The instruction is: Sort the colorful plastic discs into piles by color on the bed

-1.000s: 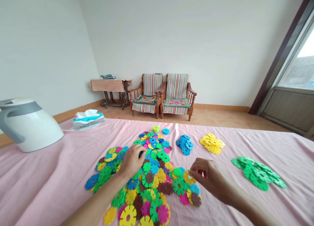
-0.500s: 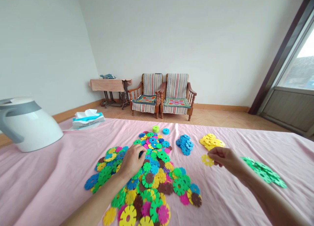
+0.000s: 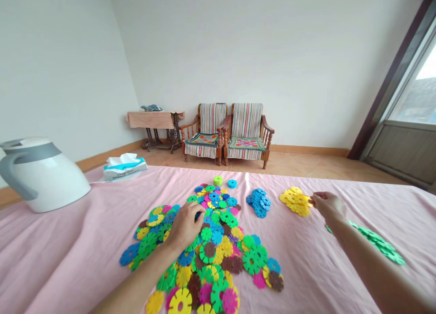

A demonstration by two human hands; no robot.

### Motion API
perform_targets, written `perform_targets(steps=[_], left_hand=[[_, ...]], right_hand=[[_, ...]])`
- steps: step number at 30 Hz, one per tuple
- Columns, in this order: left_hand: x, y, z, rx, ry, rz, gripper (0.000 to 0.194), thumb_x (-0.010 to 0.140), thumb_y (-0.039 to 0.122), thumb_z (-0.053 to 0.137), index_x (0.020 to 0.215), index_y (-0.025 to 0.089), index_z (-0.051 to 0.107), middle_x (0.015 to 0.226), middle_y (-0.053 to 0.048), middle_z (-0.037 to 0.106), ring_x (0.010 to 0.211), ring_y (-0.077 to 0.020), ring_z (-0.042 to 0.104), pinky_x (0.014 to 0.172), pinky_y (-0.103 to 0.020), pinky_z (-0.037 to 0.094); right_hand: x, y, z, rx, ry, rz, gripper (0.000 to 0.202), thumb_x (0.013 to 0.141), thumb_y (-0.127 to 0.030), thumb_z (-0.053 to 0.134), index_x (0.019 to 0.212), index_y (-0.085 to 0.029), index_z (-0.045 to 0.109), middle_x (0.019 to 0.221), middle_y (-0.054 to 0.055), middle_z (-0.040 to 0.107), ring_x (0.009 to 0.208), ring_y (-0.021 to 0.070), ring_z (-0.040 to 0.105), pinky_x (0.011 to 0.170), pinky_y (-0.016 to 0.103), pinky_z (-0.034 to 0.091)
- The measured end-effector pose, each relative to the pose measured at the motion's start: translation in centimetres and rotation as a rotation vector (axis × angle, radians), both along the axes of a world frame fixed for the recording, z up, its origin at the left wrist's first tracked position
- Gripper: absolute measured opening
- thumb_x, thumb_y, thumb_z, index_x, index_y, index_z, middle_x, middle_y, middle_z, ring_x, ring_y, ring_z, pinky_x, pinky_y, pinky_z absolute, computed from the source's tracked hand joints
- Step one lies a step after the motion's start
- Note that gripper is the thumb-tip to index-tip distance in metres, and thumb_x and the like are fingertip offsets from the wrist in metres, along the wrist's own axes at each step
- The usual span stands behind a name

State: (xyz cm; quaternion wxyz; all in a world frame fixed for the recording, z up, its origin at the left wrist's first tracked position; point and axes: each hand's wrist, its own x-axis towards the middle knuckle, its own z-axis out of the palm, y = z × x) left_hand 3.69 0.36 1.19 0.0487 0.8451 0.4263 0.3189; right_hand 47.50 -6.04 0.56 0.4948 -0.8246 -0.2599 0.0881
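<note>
A mixed heap of notched plastic flower discs (image 3: 223,246) in green, yellow, blue, brown and pink spreads over the pink cloth. My left hand (image 3: 186,223) rests on its left side, fingers curled inward; whatever they hold is hidden. At the right, my right hand (image 3: 329,205) pinches a yellow flower disc at the right edge of the yellow disc pile (image 3: 294,201). Left of that pile is a blue disc pile (image 3: 259,202). Partly behind my right forearm lies a green disc pile (image 3: 379,242).
A lime-green disc stack (image 3: 217,181) and a light-blue disc stack (image 3: 232,183) stand behind the heap. On the left are a white kettle-like jug (image 3: 57,177) and a tissue pack (image 3: 125,167). Two wooden armchairs (image 3: 247,123) stand beyond the table's far edge.
My right hand has moved up and right, carrying the yellow disc from in front of the yellow pile to its right edge. My left hand stays on the heap.
</note>
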Motion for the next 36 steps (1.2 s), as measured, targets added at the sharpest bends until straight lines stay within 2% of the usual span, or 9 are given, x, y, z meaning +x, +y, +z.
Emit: perform_targets(steps=[5,9,12,16,20,25,29,32,36], left_hand=[[0.0,0.0,-0.1,0.000,-0.002,-0.001,0.016,0.082,0.011,0.052,0.078,0.020,0.065,0.082,-0.003,0.066,0.083,-0.0205,0.061,0.079,-0.032,0.046],[0.0,0.0,-0.1,-0.002,0.001,-0.005,0.016,0.082,0.010,0.053,0.077,0.019,0.064,0.082,-0.004,0.065,0.083,-0.0204,0.060,0.079,-0.031,0.046],[0.0,0.0,-0.1,-0.002,0.004,-0.005,0.015,0.082,0.011,0.052,0.077,0.020,0.064,0.082,-0.003,0.065,0.083,-0.0203,0.060,0.078,-0.031,0.046],[0.0,0.0,-0.1,-0.005,0.005,-0.002,0.015,0.082,0.011,0.053,0.078,0.019,0.064,0.083,-0.004,0.066,0.084,-0.0206,0.060,0.079,-0.032,0.046],[0.0,-0.1,0.0,-0.005,0.005,-0.003,0.015,0.082,0.011,0.052,0.077,0.020,0.064,0.083,-0.004,0.066,0.084,-0.0205,0.060,0.079,-0.032,0.046],[0.1,-0.1,0.1,-0.005,0.002,-0.008,0.016,0.083,0.012,0.052,0.078,0.019,0.064,0.082,-0.004,0.066,0.083,-0.0208,0.060,0.079,-0.033,0.046],[0.1,-0.1,0.1,-0.008,-0.001,-0.007,0.015,0.083,0.012,0.052,0.078,0.020,0.064,0.083,-0.004,0.065,0.084,-0.0207,0.060,0.079,-0.032,0.046],[0.1,-0.3,0.1,-0.010,-0.004,0.000,0.016,0.082,0.012,0.052,0.077,0.020,0.064,0.082,-0.004,0.065,0.084,-0.0206,0.060,0.078,-0.032,0.046],[0.2,-0.4,0.3,-0.017,-0.009,0.000,0.016,0.081,0.011,0.052,0.076,0.020,0.065,0.082,-0.004,0.065,0.084,-0.0204,0.060,0.079,-0.031,0.046]], right_hand=[[-1.8,-1.5,0.3,0.067,-0.033,0.087,0.027,0.071,-0.030,0.053,0.089,-0.014,0.065,0.085,0.015,0.074,0.072,0.0234,0.071,0.053,0.027,0.049],[-6.2,-2.5,0.6,0.112,-0.059,0.284,0.024,0.076,-0.032,0.051,0.089,-0.016,0.063,0.083,0.011,0.073,0.068,0.0196,0.070,0.060,0.028,0.051],[-11.8,-4.2,1.5,0.127,-0.095,0.518,0.018,0.078,-0.032,0.053,0.085,-0.019,0.062,0.075,0.004,0.071,0.063,0.0161,0.067,0.062,0.027,0.050],[-20.1,-8.0,3.0,0.092,-0.307,1.030,0.016,0.088,-0.026,0.046,0.084,-0.020,0.061,0.076,0.002,0.067,0.067,0.0135,0.062,0.061,0.024,0.047],[-26.0,-9.9,1.0,0.242,-0.691,1.307,0.022,0.079,-0.031,0.065,0.101,-0.027,0.062,0.095,0.002,0.069,0.082,0.0172,0.064,0.069,0.026,0.049],[-28.6,-9.3,-2.9,0.387,-0.910,1.139,0.013,0.087,-0.033,0.059,0.097,-0.026,0.062,0.085,-0.001,0.071,0.074,0.0152,0.064,0.068,0.027,0.048],[-26.5,-9.2,-1.0,0.297,-1.050,1.147,0.020,0.089,-0.022,0.054,0.106,-0.027,0.062,0.103,0.003,0.069,0.087,0.0193,0.062,0.073,0.032,0.047],[-24.0,-9.0,0.8,0.120,-0.932,1.136,0.029,0.087,-0.014,0.053,0.111,-0.027,0.061,0.112,0.005,0.064,0.098,0.0214,0.058,0.081,0.034,0.046],[-22.4,-8.7,1.5,0.024,-0.778,1.044,0.032,0.085,-0.004,0.046,0.105,-0.023,0.062,0.112,0.008,0.062,0.101,0.0221,0.055,0.082,0.035,0.045]])
